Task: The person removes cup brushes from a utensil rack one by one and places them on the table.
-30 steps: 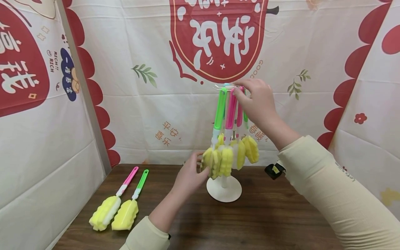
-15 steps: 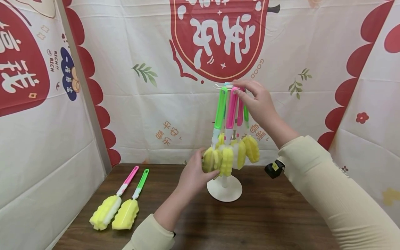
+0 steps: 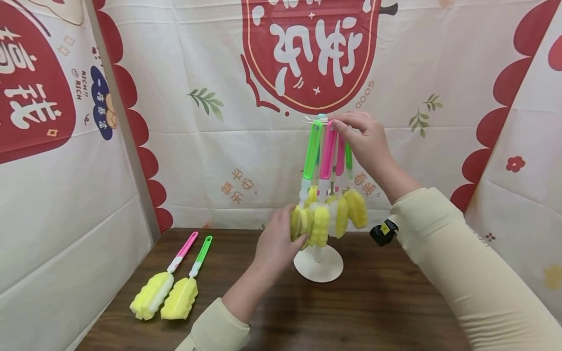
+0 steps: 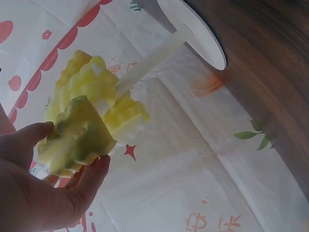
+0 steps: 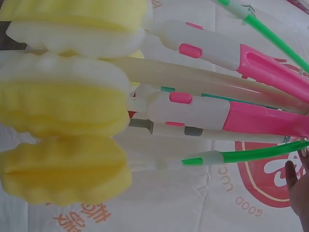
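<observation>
Several sponge bottle brushes hang by their handles from the top of a white stand (image 3: pixel 318 271). My left hand (image 3: pixel 276 239) grips the yellow sponge head of the green-handled bottle brush (image 3: pixel 312 151); in the left wrist view thumb and fingers curl round that sponge (image 4: pixel 79 137). Up at the hooks, my right hand (image 3: pixel 366 139) pinches the stand's top, thumb tip right at the upper end of the pink-handled bottle brush (image 3: pixel 327 151). Only part of the right hand (image 5: pixel 297 193) shows at the edge of the right wrist view.
Two more bottle brushes, one pink-handled (image 3: pixel 153 295) and one green-handled (image 3: pixel 181 297), lie side by side at the left of the brown wooden table (image 3: pixel 351 312). A printed cloth (image 3: pixel 263 161) hangs behind and at both sides.
My left hand has closed further round the sponge head, its thumb coming across the front. The right hand stays at the top of the stand. The view has shifted slightly.
</observation>
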A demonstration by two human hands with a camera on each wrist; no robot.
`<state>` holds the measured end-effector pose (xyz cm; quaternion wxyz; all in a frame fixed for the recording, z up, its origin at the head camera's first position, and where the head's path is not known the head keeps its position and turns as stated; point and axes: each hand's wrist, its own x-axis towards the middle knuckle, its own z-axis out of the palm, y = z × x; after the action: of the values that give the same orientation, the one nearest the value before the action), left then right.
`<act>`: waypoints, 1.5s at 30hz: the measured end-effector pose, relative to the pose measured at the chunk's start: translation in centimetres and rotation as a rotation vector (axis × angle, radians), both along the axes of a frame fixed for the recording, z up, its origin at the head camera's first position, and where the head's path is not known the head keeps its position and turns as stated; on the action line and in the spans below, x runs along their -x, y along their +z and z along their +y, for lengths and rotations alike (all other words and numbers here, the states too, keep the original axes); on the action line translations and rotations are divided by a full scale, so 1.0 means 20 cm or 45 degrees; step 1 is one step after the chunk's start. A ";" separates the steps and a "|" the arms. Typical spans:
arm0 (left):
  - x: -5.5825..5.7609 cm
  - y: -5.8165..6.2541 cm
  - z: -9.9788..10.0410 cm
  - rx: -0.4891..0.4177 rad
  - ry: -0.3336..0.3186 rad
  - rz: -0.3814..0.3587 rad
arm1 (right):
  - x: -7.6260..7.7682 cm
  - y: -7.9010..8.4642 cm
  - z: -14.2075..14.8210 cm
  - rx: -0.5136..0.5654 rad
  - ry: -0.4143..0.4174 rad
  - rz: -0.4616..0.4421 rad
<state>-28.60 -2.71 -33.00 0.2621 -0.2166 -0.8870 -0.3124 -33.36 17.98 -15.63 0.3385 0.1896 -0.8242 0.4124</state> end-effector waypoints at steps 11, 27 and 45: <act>-0.04 0.01 -0.02 -0.028 -0.061 0.116 | 0.01 -0.01 0.00 0.034 0.028 0.045; -0.04 -0.01 -0.04 -0.088 -0.081 0.310 | 0.00 -0.02 0.00 0.029 0.019 0.034; -0.06 0.05 -0.07 -0.109 -0.048 0.324 | 0.00 -0.03 0.00 0.025 0.010 0.045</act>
<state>-27.39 -4.05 -31.99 0.3754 -0.2595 -0.8284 -0.3247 -33.34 18.02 -16.14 0.3533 0.1968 -0.8133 0.4184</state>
